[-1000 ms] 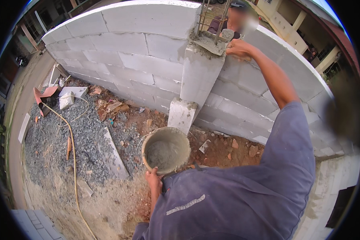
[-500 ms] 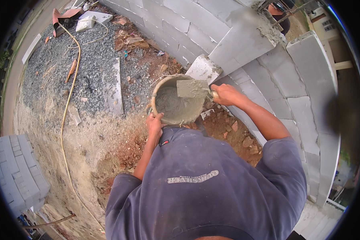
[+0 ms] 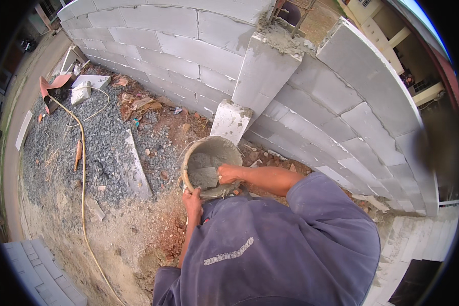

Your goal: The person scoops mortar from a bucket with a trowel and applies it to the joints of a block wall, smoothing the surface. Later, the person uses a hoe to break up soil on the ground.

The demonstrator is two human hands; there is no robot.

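A round bucket (image 3: 225, 149) with wet grey mortar inside stands close in front of me, tipped a little. My left hand (image 3: 192, 203) grips its near left rim, fingers closed over the edge. Inside the bucket's mouth, my right hand (image 3: 230, 173) is wrapped round the handle of a trowel (image 3: 204, 177). The flat blade lies down in the bucket against the mortar; the handle is mostly hidden by my fingers. Just beyond the bucket, a mortar-smeared white block (image 3: 230, 121) leans at the foot of a grey pillar (image 3: 262, 76).
A wall of pale blocks (image 3: 178, 56) runs behind the bucket and on to the right. Grey gravel (image 3: 99, 158), a long thin slab (image 3: 137, 163) and a yellow hose (image 3: 83, 188) lie to the left. Stacked blocks (image 3: 43, 273) stand at the lower left.
My right hand has lowered the trowel from above the rim into the bucket. My left hand keeps hold of the rim. The view has shifted, showing more of the wall.
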